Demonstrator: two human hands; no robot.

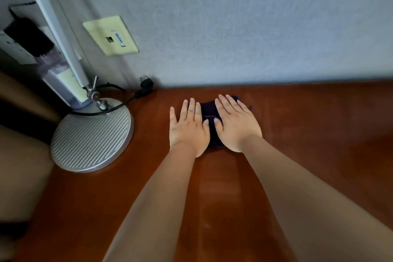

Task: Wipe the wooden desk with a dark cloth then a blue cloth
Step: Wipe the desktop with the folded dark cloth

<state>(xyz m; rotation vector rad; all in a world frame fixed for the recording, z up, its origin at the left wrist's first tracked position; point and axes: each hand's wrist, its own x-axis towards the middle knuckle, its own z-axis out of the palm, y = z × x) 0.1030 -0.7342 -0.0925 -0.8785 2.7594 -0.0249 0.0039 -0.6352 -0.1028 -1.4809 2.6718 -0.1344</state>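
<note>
A dark cloth lies bunched on the reddish wooden desk, close to the wall. Both my hands press flat on it with straight fingers. My left hand covers the cloth's left edge and partly rests on the bare wood. My right hand covers its right half. Only a dark strip of cloth shows between the hands, plus a bit beyond my right fingertips. No blue cloth is in view.
A desk lamp with a round ribbed silver base stands at the desk's left end, its pole leaning up the wall. A loose black plug and cord lie behind it. A cream wall socket plate sits above.
</note>
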